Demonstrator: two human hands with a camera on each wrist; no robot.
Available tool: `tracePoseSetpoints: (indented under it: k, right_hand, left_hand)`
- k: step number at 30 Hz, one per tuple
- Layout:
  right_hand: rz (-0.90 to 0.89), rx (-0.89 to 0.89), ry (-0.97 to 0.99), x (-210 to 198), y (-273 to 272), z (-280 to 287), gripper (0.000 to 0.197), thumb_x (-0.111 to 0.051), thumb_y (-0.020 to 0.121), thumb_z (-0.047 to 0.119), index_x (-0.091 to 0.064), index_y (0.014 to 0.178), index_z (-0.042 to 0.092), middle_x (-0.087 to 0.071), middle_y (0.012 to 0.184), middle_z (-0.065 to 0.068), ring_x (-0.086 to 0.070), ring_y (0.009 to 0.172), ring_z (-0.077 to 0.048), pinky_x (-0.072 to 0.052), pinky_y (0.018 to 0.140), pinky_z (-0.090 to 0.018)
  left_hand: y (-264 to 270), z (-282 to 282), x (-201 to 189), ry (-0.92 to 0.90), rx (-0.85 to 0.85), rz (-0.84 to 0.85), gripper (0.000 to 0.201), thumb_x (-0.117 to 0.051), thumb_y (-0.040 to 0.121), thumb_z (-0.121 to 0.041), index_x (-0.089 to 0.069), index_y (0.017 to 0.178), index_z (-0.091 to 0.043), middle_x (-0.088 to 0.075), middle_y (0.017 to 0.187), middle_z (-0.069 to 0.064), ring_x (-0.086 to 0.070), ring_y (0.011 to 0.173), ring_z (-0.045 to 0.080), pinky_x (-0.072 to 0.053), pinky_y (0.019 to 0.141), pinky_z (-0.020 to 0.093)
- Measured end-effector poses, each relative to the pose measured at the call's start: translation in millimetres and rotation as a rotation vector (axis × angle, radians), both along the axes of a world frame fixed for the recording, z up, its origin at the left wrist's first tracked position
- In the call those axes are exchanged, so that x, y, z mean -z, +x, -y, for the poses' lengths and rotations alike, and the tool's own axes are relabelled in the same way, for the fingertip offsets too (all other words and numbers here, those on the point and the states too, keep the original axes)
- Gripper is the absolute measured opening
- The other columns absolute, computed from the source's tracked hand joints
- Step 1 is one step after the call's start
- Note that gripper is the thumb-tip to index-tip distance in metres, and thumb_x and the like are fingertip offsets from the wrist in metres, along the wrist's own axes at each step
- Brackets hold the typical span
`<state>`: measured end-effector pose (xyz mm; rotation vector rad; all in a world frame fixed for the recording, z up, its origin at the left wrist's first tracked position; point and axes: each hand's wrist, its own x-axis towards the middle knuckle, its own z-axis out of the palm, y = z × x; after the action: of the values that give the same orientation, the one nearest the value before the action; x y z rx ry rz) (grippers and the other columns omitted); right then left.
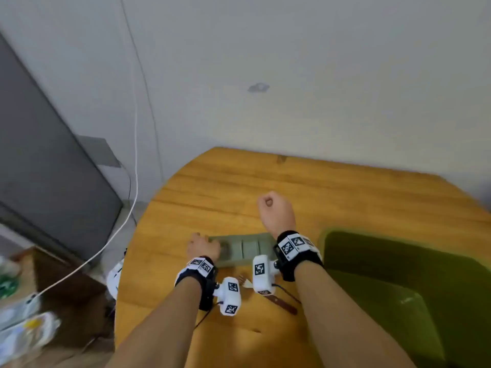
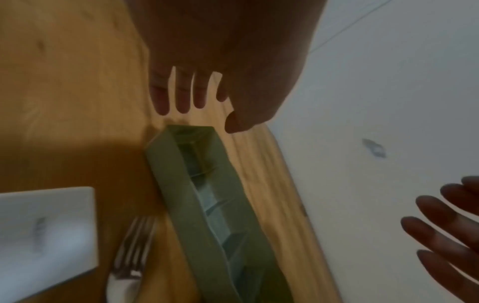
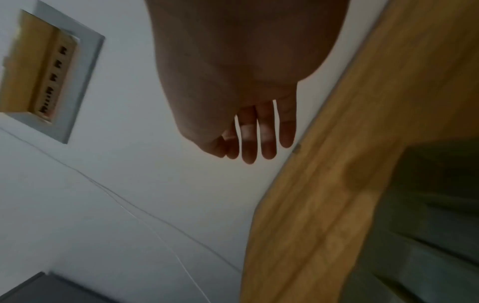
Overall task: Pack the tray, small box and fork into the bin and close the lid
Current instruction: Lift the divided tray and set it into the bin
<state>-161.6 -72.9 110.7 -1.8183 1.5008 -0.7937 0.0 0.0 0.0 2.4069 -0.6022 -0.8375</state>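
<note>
A pale grey wall [image 1: 292, 62] stands behind a wooden table [image 1: 345, 197] with a rounded edge; a white cable [image 1: 136, 144] hangs down the wall at the left, beside a dark grey panel [image 1: 39, 155].

The tray [image 1: 245, 249], a grey-green divided piece with several compartments, lies flat on the table near the front edge, between the two wrists in the head view. The left hand [image 1: 203, 247] sits over the tray's left end. In the left wrist view its fingers [image 2: 178, 96] are straight and slightly apart, tips just beyond the tray's end wall, the thumb alongside; whether they touch the tray is uncertain in the blur.

The right hand [image 1: 276, 211] hovers above the table beyond the tray, apart from it. From the head view it looks loosely curled, but the right wrist view shows its fingers [image 3: 267, 139] hanging straight and close together, holding nothing.

The fork [image 1: 245, 282] lies on the table just in front of the tray, its tines [image 2: 134, 246] pointing toward the tray, largely hidden by the wrist cameras. A white block [image 2: 46, 235] sits at the left of the left wrist view, next to the fork; what it is cannot be told.

The bin [image 1: 398, 288], dark green, occupies the right side of the table, near the tray's right end.
</note>
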Motion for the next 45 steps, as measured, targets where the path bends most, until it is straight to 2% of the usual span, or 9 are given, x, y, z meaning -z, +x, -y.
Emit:
tracePoseSetpoints:
  k: [3,8,14,20,25,30,37,40,45]
  right_hand:
    - [-0.008,-0.008,0.078,23,5,13,0.016,-0.052,0.098,0.023,-0.063,0.089,0.015,-0.062,0.076,0.007,-0.058,0.067,-0.014,-0.044,0.055,-0.024]
    - [-0.047,-0.049,0.185,49,6,32,0.014,-0.051,0.1,0.025,-0.064,0.102,0.02,-0.063,0.092,0.009,-0.062,0.083,-0.012,-0.053,0.072,-0.028]
    - [-0.001,-0.064,0.214,62,2,41,0.017,-0.052,0.099,0.027,-0.064,0.108,0.021,-0.066,0.106,0.007,-0.063,0.097,-0.013,-0.052,0.081,-0.029]
    - [0.034,-0.131,0.096,35,0,44,0.025,-0.054,0.097,0.04,-0.063,0.114,0.025,-0.065,0.112,0.012,-0.06,0.102,-0.006,-0.051,0.088,-0.029]
    - [0.226,-0.317,0.287,-17,-5,53,0.055,-0.056,0.088,0.063,-0.056,0.132,0.03,-0.067,0.119,0.011,-0.061,0.108,-0.004,-0.045,0.088,-0.027]
    - [0.367,-0.589,0.454,-44,-14,44,0.079,-0.076,0.078,0.047,-0.045,0.147,0.022,-0.074,0.118,0.0,-0.072,0.103,-0.012,-0.056,0.09,-0.034]
    - [0.581,-0.562,0.354,-78,-32,-10,0.059,-0.079,0.062,0.043,-0.065,0.116,0.023,-0.078,0.095,0.007,-0.075,0.078,-0.012,-0.058,0.064,-0.028]
    - [0.662,-0.487,0.293,-91,-47,-28,0.057,-0.078,0.064,0.044,-0.065,0.114,0.02,-0.079,0.092,0.002,-0.074,0.074,-0.015,-0.058,0.062,-0.031]
    - [0.872,-0.286,0.207,-114,-88,-54,0.087,-0.089,0.056,0.056,-0.06,0.125,0.012,-0.077,0.101,-0.004,-0.075,0.083,-0.02,-0.06,0.069,-0.034]
  left_hand:
    - [3,2,10,0.165,0.095,0.011,0.056,-0.054,0.097,-0.033,-0.046,0.14,0.002,-0.05,0.142,0.023,-0.049,0.129,0.038,-0.043,0.105,0.041]
    - [7,-2,33,0.203,0.175,0.038,0.029,-0.051,0.094,-0.012,-0.071,0.11,-0.001,-0.072,0.112,0.021,-0.068,0.102,0.036,-0.054,0.083,0.036]
    - [14,4,29,0.114,0.195,0.125,0.037,-0.047,0.09,0.001,-0.069,0.12,0.0,-0.07,0.117,0.022,-0.065,0.107,0.038,-0.05,0.087,0.038]
    - [38,27,-24,-0.245,0.245,0.318,0.032,-0.049,0.093,0.002,-0.073,0.115,-0.001,-0.073,0.109,0.022,-0.066,0.098,0.038,-0.05,0.08,0.035]
    - [37,40,-90,-0.751,0.423,0.432,0.034,-0.056,0.089,0.009,-0.075,0.113,-0.005,-0.071,0.112,0.011,-0.064,0.103,0.022,-0.048,0.089,0.025]
    - [22,38,-157,-1.076,0.481,0.31,0.04,-0.05,0.087,0.016,-0.073,0.115,0.0,-0.069,0.117,0.011,-0.063,0.114,0.02,-0.049,0.096,0.024]
    - [1,17,-212,-1.224,0.472,0.132,0.043,-0.051,0.089,0.013,-0.07,0.117,-0.013,-0.069,0.119,0.008,-0.064,0.117,0.021,-0.051,0.1,0.039]
    - [-12,8,-218,-1.214,0.35,-0.171,0.039,-0.06,0.093,-0.003,-0.065,0.123,-0.027,-0.069,0.123,0.003,-0.067,0.107,0.016,-0.057,0.09,0.04]
    - [-41,1,-193,-0.959,0.046,-0.715,0.035,-0.052,0.095,-0.011,-0.06,0.129,-0.012,-0.07,0.125,0.01,-0.067,0.091,0.019,-0.054,0.071,0.032]
